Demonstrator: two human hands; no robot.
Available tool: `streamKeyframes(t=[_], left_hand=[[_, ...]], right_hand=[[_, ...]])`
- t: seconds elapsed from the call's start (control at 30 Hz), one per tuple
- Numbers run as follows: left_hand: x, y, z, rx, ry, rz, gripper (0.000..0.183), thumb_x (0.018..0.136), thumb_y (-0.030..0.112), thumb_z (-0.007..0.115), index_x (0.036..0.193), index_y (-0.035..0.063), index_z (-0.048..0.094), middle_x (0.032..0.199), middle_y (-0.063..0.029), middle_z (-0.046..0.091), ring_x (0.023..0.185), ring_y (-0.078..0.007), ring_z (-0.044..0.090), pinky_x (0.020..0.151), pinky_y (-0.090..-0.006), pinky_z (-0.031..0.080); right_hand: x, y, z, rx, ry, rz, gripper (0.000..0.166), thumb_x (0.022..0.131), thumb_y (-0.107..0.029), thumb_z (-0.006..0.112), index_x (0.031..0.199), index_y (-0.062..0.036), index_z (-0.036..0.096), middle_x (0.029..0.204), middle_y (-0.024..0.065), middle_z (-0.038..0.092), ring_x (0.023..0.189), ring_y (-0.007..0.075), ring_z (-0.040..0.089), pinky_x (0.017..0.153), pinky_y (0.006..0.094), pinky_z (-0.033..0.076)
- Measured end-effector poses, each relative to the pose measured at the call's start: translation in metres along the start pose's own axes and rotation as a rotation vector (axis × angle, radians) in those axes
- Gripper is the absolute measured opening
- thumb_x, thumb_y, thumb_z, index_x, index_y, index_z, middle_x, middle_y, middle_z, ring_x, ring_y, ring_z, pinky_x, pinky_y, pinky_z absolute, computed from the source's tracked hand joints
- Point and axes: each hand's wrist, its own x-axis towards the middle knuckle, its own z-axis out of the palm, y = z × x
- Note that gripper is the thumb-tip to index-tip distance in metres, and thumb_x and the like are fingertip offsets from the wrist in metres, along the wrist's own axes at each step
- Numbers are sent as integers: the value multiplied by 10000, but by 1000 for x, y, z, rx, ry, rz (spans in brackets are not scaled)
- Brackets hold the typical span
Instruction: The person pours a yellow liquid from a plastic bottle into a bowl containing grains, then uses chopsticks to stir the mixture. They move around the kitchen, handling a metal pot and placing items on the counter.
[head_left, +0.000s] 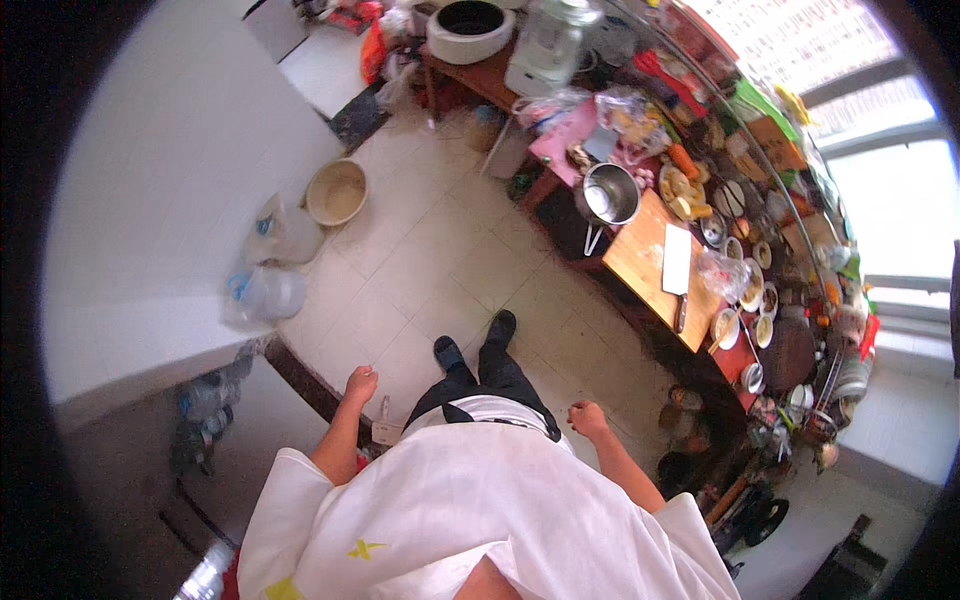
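Observation:
My left hand (361, 384) hangs at my left side above the floor, fingers curled in. A tiny pale speck shows by its fingertips, too small to make out. At my right side hangs my right hand (587, 418), loosely closed with nothing visible in it. Neither hand touches the table. Ahead to the right, a cleaver (676, 259) with a dark wooden handle lies on a wooden cutting board (637, 259). A steel saucepan (611, 193) stands beside the board, its handle out past the table edge.
Bowls (725, 328), a plate of pale cut food (681, 191) and a carrot (682, 160) crowd the table. A beige bucket (337, 192) and large plastic water bottles (274, 292) line the left wall. Pale tiled floor (442, 240) runs between wall and table.

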Motion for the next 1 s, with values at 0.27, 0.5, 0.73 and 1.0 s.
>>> streamKeyframes(t=[0.27, 0.5, 0.73, 1.0], left_hand=[[-11, 111, 43, -42, -178, 22, 490, 877, 224, 625, 1299, -12, 545, 1034, -147, 699, 793, -193, 675, 717, -324, 532], [-29, 175, 43, 7, -246, -16, 465, 957, 223, 533, 1380, 36, 487, 1114, -101, 677, 927, -173, 657, 728, -310, 516], [18, 170, 20, 101, -220, -38, 413, 864, 157, 564, 1229, -33, 592, 880, -92, 682, 703, -176, 628, 663, -320, 512], [115, 232, -8, -12, -272, 61, 350, 873, 188, 593, 1188, 37, 617, 869, -57, 668, 683, -143, 622, 563, -310, 480]], right_hand=[[38, -30, -16, 85, 51, -94, 284, 895, -208, 556, 1001, 17, 693, 796, 115, 731, 642, 180, 688, 623, 335, 568], [108, -5, -64, 69, 93, -18, 239, 892, -171, 569, 974, 18, 690, 828, 122, 729, 667, 190, 702, 632, 344, 575], [130, -33, -76, 117, 135, 22, 266, 907, -165, 580, 1085, 19, 650, 891, 136, 733, 701, 201, 706, 626, 356, 575], [78, -140, -58, 123, 127, 20, 278, 910, -193, 548, 1063, 9, 663, 832, 109, 736, 689, 188, 701, 638, 332, 567]])
